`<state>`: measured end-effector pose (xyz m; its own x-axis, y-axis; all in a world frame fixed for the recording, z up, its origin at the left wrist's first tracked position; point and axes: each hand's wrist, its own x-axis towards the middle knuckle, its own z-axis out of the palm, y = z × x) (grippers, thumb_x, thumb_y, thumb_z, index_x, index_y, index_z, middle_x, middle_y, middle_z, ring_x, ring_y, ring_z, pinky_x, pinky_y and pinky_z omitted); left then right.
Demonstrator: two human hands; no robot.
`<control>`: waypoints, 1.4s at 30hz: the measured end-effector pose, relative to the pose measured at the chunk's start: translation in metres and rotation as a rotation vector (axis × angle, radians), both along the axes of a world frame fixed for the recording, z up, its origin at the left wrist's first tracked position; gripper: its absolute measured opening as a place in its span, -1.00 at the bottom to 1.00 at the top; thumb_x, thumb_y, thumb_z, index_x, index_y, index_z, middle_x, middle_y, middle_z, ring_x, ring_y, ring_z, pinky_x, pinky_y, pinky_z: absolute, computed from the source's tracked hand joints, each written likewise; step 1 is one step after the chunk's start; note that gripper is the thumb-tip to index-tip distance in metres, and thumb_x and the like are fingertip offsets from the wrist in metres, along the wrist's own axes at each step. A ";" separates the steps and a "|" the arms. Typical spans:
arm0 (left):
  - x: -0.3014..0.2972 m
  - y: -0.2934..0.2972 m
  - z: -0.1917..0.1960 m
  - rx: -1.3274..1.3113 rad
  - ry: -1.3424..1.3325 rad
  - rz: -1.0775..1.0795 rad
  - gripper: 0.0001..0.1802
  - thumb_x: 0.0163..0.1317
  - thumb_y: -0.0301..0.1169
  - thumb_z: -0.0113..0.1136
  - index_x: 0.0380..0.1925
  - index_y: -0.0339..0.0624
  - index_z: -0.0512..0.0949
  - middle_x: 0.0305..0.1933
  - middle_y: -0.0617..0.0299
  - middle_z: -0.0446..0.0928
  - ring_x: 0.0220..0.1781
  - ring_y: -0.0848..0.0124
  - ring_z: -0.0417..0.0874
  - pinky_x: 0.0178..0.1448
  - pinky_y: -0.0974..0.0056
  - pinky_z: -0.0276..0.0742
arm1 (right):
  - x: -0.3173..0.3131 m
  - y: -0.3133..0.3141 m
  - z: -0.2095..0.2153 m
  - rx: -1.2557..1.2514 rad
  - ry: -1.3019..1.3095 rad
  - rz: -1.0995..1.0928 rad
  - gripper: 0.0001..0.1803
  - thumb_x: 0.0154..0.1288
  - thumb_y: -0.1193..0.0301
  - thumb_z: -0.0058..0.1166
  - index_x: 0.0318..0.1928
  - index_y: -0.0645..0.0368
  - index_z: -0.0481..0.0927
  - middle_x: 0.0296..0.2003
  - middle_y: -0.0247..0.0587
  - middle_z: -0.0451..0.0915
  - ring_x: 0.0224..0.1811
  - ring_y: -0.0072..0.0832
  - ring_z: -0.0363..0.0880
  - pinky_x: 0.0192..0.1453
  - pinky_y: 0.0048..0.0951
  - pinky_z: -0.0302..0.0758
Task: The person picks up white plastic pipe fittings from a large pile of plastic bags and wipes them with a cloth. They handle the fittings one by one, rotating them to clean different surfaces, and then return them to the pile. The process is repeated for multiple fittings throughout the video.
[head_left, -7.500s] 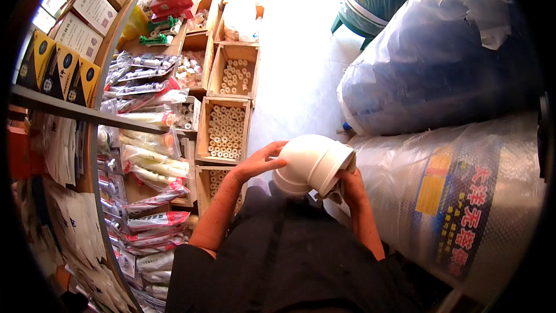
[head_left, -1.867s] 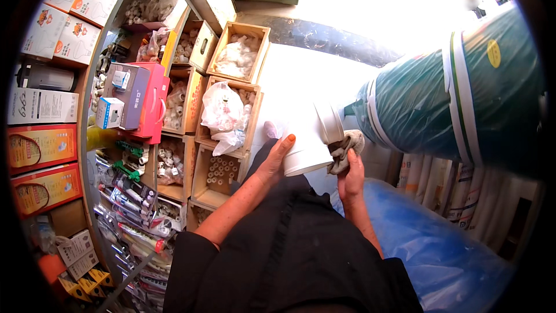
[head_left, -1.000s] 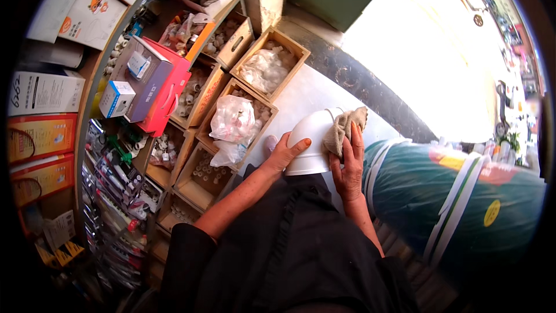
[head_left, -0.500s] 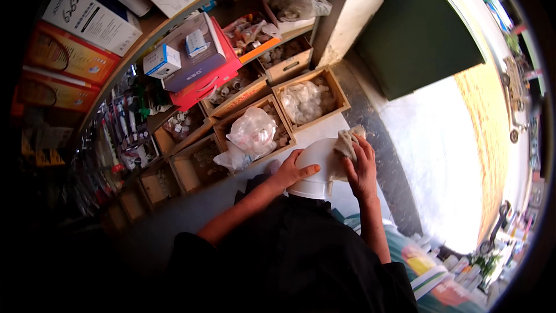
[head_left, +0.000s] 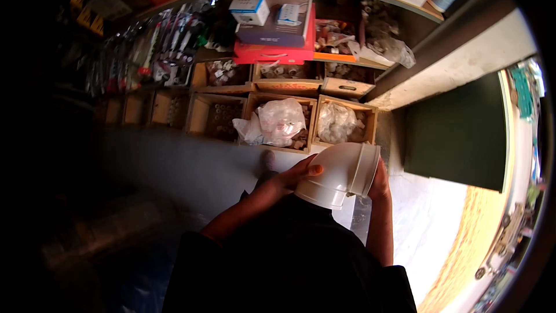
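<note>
A large white plastic pipe elbow [head_left: 336, 174] is held in front of my body, one wide mouth facing right and the other facing down. My left hand [head_left: 296, 175] is closed on its left side, with the thumb lying across the curved wall. My right hand [head_left: 379, 182] is at the right-hand mouth, its fingers mostly hidden behind the rim. The pale cloth this hand gripped in the earlier frame is out of sight behind the elbow.
Wooden bins stand in rows ahead; one holds a white plastic bag [head_left: 282, 120] and small fittings. A red box [head_left: 272, 53] with smaller boxes rests above them. Packaged goods hang at the left. A dark green panel [head_left: 454, 130] stands at the right beside a bright doorway.
My view has swung to the right. The elbow has turned, so its collared mouth now shows at the right. My right hand has moved behind that rim, and the cloth has gone from sight.
</note>
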<state>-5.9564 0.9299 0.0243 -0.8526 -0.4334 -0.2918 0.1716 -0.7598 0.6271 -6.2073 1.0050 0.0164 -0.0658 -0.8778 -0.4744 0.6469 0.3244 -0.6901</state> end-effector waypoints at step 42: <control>0.441 0.144 -0.045 0.456 0.422 0.950 -0.26 0.29 0.10 -0.08 0.28 -0.23 0.18 0.21 -0.02 0.37 0.18 0.12 0.47 0.27 0.05 0.37 | 0.483 -0.067 0.081 -1.137 1.316 0.868 -0.53 -0.27 0.63 0.36 -0.24 -0.08 0.65 0.21 -0.15 0.36 0.28 -0.13 0.27 0.28 -0.20 0.34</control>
